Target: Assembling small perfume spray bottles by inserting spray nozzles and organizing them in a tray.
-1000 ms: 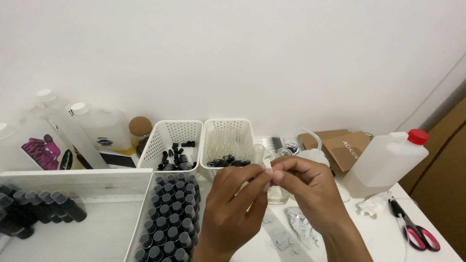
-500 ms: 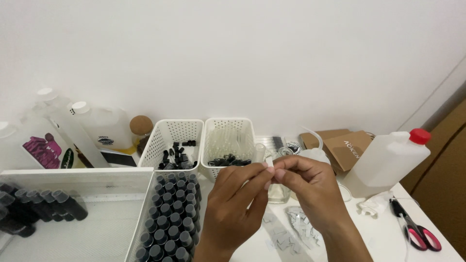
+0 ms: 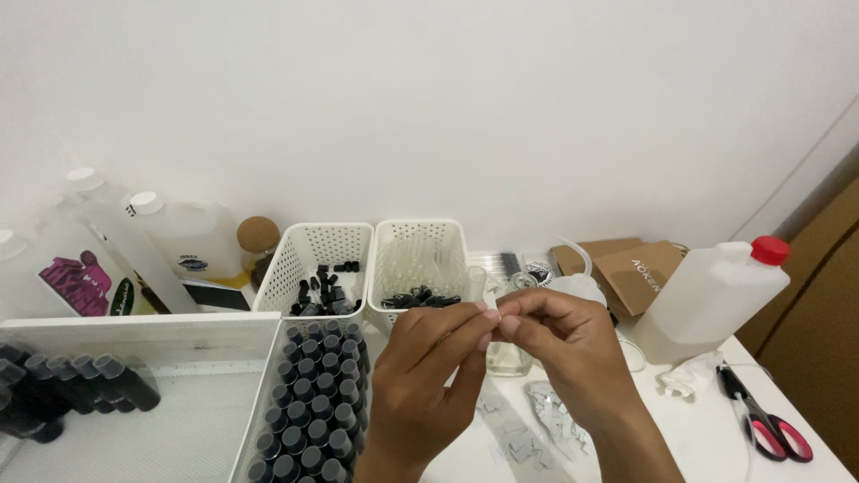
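Fingertips of left hand (image 3: 420, 385) and right hand (image 3: 564, 349) pinched together on small white piece (image 3: 491, 306).

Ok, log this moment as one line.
left hand: pinching small white piece | right hand: pinching same piece | below: tray of black-capped vials | right: jug with red cap, scissors

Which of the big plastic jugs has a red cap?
The jug on the right, beside the scissors; the jugs at left have white caps.
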